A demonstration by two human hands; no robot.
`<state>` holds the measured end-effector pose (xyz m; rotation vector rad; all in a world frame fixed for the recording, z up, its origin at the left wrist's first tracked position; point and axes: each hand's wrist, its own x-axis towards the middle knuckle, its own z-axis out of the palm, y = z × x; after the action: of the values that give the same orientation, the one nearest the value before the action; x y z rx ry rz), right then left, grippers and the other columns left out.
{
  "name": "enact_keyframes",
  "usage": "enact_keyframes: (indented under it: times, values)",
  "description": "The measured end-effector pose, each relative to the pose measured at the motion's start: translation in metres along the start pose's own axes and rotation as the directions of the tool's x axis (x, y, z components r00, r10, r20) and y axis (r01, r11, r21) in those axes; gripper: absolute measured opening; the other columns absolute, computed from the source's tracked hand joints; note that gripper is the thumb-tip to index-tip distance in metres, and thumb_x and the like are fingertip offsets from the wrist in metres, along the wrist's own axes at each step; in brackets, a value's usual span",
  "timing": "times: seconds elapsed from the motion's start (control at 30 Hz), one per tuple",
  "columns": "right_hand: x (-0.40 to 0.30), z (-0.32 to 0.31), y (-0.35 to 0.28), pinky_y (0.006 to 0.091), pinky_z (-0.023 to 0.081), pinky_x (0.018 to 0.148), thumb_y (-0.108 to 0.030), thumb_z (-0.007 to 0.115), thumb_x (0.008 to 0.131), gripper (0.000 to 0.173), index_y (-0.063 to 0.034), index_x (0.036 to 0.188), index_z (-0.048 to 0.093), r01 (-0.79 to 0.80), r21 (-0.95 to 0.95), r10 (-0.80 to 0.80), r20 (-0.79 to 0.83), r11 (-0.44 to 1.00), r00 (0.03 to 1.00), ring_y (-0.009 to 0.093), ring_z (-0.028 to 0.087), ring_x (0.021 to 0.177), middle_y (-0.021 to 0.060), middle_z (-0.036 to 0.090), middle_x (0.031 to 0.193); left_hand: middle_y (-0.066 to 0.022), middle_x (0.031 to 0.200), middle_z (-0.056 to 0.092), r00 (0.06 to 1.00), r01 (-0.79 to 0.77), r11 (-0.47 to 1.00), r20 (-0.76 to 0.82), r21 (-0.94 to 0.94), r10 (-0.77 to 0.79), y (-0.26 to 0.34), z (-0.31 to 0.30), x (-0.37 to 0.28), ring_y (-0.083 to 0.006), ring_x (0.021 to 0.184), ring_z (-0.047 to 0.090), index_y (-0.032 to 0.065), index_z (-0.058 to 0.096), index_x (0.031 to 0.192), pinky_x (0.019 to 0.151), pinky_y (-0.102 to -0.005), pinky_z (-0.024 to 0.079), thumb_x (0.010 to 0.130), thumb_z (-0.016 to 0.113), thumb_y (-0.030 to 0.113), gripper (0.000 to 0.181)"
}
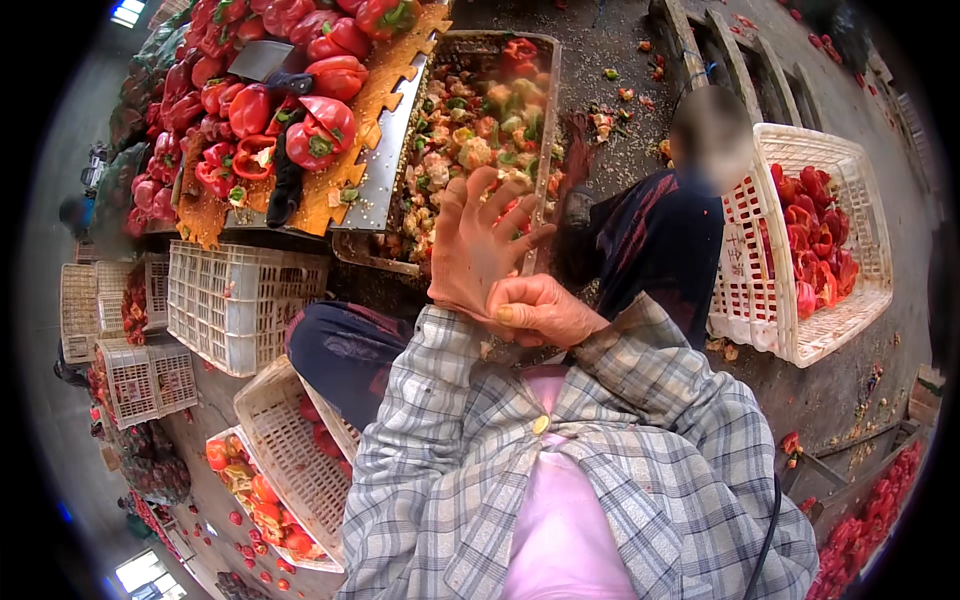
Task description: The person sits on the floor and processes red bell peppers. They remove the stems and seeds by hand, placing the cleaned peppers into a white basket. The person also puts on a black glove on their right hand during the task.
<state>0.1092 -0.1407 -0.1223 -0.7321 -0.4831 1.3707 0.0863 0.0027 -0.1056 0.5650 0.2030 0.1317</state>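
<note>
My left hand wears an orange-brown glove, its fingers spread above a tray of pepper cores, stems and seeds. At its wrist, my bare right hand pinches the cuff of that glove. Up and to the left, red bell peppers lie piled on a table with a jagged orange mat. Among them are a cleaver-like blade with a dark handle and a black glove or cloth. Some peppers are cut open.
A white plastic crate of red peppers stands at the right, near a wooden pallet. More crates stand at the left; a tilted crate lies beside my knee. Pepper scraps and seeds litter the floor. A blurred round shape is near my right knee.
</note>
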Motion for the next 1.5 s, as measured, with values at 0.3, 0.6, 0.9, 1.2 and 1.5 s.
enact_keyframes:
  times: [0.3, 0.6, 0.9, 1.2, 1.5]
  values:
    - [0.013, -0.014, 0.000, 0.0189, 0.046, 0.044, -0.031, 0.059, 0.096, 0.029, -0.0026, 0.096, 0.063, 0.333, -0.035, -0.281, -0.627, 0.942, 0.727, 0.006, 0.061, 0.062, 0.0013, 0.064, 0.082, -0.0174, 0.137, 0.042, 0.986, -0.053, 0.934, -0.132, 0.355, 0.106, -0.003, 0.024, -0.012, -0.0297, 0.117, 0.049, 0.0115, 0.027, 0.145, 0.094, -0.0419, 0.045, 0.090, 0.051, 0.060, 0.077]
    - [0.023, -0.018, 0.000, 0.0163, 0.035, 0.050, -0.029, 0.059, 0.096, 0.023, -0.0071, 0.097, 0.065, 0.384, 0.216, -0.182, -0.612, 0.897, 0.770, 0.002, 0.047, 0.057, -0.0062, 0.056, 0.073, -0.0173, 0.132, 0.047, 0.924, -0.261, 0.319, 0.140, 0.911, 0.356, -0.055, 0.005, -0.026, -0.0291, 0.121, 0.044, 0.0014, 0.024, 0.147, 0.097, -0.0381, 0.042, 0.077, 0.075, 0.025, 0.090]
    - [0.014, -0.005, 0.009, 0.0178, 0.035, 0.051, -0.029, 0.057, 0.097, 0.025, -0.0053, 0.095, 0.065, 0.305, 0.069, -0.228, -0.515, 0.950, 0.826, 0.003, 0.046, 0.058, -0.0072, 0.053, 0.070, -0.0224, 0.143, 0.036, 0.893, -0.336, 0.317, 0.193, 0.887, 0.406, -0.056, 0.013, -0.034, -0.0303, 0.125, 0.045, 0.0031, 0.014, 0.150, 0.100, -0.0359, 0.039, 0.079, 0.074, 0.024, 0.095]
    - [0.021, -0.027, 0.007, 0.0185, 0.040, 0.049, -0.027, 0.063, 0.093, 0.018, -0.0090, 0.094, 0.063, 0.365, 0.290, -0.145, -0.574, 0.885, 0.806, 0.004, 0.052, 0.058, -0.0037, 0.058, 0.072, -0.0202, 0.148, 0.034, 0.941, -0.231, 0.230, 0.158, 0.945, 0.298, -0.058, 0.008, -0.036, -0.0278, 0.129, 0.043, 0.0043, 0.010, 0.151, 0.101, -0.0355, 0.039, 0.083, 0.072, 0.023, 0.094]
    - [0.015, -0.008, 0.001, 0.0171, 0.042, 0.053, -0.028, 0.061, 0.095, 0.025, -0.0066, 0.108, 0.060, 0.411, 0.166, -0.233, -0.613, 0.896, 0.755, 0.002, 0.051, 0.063, -0.0033, 0.059, 0.089, -0.0194, 0.145, 0.039, 0.913, -0.256, 0.113, 0.202, 0.960, 0.354, -0.057, 0.002, -0.028, -0.0299, 0.135, 0.037, 0.0039, 0.030, 0.146, 0.107, -0.0379, 0.033, 0.079, 0.069, 0.010, 0.078]
